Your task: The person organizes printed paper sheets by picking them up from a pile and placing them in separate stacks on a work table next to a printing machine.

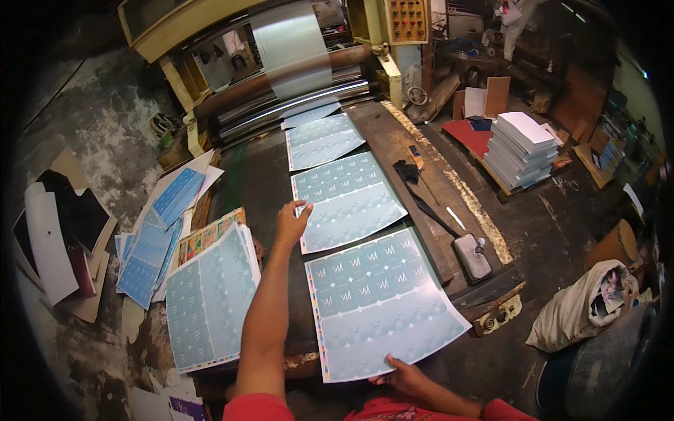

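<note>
A row of pale teal printed sheets runs from the rollers toward me along a dark table point(270, 165). My right hand point(411, 382) pinches the near edge of the closest printed sheet point(382, 298), thumb on top and fingers beneath. My left hand point(291, 223) reaches across to the left edge of the second printed sheet point(347, 200), its fingers bent together at the margin. Beyond that lies a third sheet point(324, 142). To the left of my forearm, a stack of similar printed sheets point(210, 305) hangs over the table's side.
A machine with metal rollers point(295, 105) and a clear film web point(291, 49) stands at the far end. A metal block with a black strap point(472, 257) lies right of the sheets. Farther out are a tall paper stack point(519, 151), a white sack point(579, 309) and blue printed sheets point(147, 259).
</note>
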`<action>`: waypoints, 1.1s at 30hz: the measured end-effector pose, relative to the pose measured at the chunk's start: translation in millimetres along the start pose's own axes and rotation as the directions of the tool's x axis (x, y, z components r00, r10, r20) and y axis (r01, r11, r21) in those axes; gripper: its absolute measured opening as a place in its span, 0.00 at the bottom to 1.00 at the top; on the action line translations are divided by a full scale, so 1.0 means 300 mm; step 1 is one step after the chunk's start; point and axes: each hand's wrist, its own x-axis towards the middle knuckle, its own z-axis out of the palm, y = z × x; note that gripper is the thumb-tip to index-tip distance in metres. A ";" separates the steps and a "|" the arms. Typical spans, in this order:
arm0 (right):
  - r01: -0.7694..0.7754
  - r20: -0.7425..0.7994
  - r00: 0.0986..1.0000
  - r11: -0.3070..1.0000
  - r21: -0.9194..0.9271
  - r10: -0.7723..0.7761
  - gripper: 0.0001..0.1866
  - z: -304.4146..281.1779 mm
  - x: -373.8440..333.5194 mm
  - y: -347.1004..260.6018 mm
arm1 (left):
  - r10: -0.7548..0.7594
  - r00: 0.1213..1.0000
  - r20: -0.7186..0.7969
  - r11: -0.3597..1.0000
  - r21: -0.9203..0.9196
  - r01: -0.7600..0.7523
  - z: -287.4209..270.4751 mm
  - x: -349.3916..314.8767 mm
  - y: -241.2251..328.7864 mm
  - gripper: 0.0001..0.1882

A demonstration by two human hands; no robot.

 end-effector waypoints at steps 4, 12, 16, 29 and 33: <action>-0.003 0.007 1.000 0.998 0.068 0.003 0.28 0.002 0.069 -0.059 | 0.096 0.990 0.103 0.975 0.190 -0.114 -0.270 -0.125 0.170 0.24; 0.048 -0.052 0.998 0.995 0.088 -0.043 0.28 0.079 0.193 -0.195 | -0.249 0.948 0.196 0.822 0.560 0.100 -0.649 -0.730 0.124 0.34; 0.070 -0.093 0.994 0.990 0.120 -0.059 0.29 0.069 0.257 -0.222 | -0.295 0.925 0.238 0.802 0.588 0.105 -0.657 -0.963 0.195 0.35; 0.287 -0.197 0.942 0.957 0.049 -0.272 0.28 0.152 0.414 -0.277 | -0.281 0.934 -0.220 0.960 -0.069 0.273 -0.674 -1.066 0.234 0.18; 0.298 -0.265 0.926 0.951 0.078 -0.269 0.27 0.132 0.436 -0.245 | -0.532 0.766 -0.361 0.838 -0.354 0.415 -0.687 -1.048 0.258 0.19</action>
